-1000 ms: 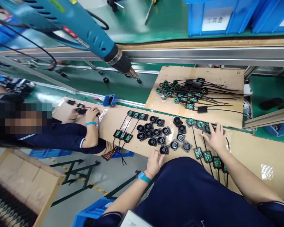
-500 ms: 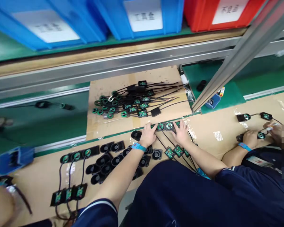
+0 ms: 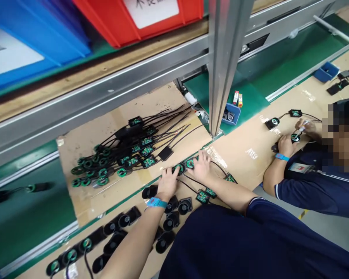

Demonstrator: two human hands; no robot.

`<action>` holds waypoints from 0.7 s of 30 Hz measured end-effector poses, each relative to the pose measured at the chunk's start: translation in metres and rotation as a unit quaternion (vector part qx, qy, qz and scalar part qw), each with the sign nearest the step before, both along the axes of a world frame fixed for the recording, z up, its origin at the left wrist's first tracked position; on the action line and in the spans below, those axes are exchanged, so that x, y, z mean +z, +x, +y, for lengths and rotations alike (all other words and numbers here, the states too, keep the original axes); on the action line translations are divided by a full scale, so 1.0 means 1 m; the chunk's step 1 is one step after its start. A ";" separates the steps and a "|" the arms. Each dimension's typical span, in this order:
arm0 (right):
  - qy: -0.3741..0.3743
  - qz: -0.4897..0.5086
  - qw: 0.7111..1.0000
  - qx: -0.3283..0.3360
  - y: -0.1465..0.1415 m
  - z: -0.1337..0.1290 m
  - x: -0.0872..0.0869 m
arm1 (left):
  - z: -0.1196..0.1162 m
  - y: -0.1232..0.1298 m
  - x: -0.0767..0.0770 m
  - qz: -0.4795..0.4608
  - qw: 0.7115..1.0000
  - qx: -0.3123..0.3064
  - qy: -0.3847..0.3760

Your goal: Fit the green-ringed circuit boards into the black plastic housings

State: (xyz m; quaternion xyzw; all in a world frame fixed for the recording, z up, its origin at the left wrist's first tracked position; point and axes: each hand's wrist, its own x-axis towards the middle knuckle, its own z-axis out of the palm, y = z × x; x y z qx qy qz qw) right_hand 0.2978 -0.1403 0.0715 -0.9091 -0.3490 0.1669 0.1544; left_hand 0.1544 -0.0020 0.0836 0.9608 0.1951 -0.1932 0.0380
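My left hand [image 3: 167,182] rests at the left end of a short row of black round housings with green ring boards [image 3: 179,169], fingers bent over the edge. Over the right end of that row lies my right hand [image 3: 202,166], its fingertips on the housings. Black cables run from the row toward me to small green circuit boards [image 3: 203,196]. Black cup-shaped housings [image 3: 171,221] without boards lie beside my left forearm. What sits under my fingers is partly hidden.
Beyond the row, a cardboard sheet [image 3: 174,100] carries a pile of wired green rings [image 3: 102,173]. A metal post [image 3: 225,69] rises behind my right hand. Blue and red bins [image 3: 104,19] stand overhead. At right, a person holds a wired housing [image 3: 295,137].
The view has swung to the right, showing more of the person there. My right hand now covers part of the row nearer my left hand, and one circuit board lies apart from the others.
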 end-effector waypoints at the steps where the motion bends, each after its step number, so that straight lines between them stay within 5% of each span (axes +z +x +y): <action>1: 0.003 0.002 1.000 0.002 0.002 -0.002 0.000 | -0.002 0.000 0.000 0.002 1.000 -0.001 0.008; 21: -0.026 -0.124 0.983 -0.130 0.132 -0.116 -0.019 | -0.006 -0.003 -0.006 -0.012 1.000 -0.006 0.022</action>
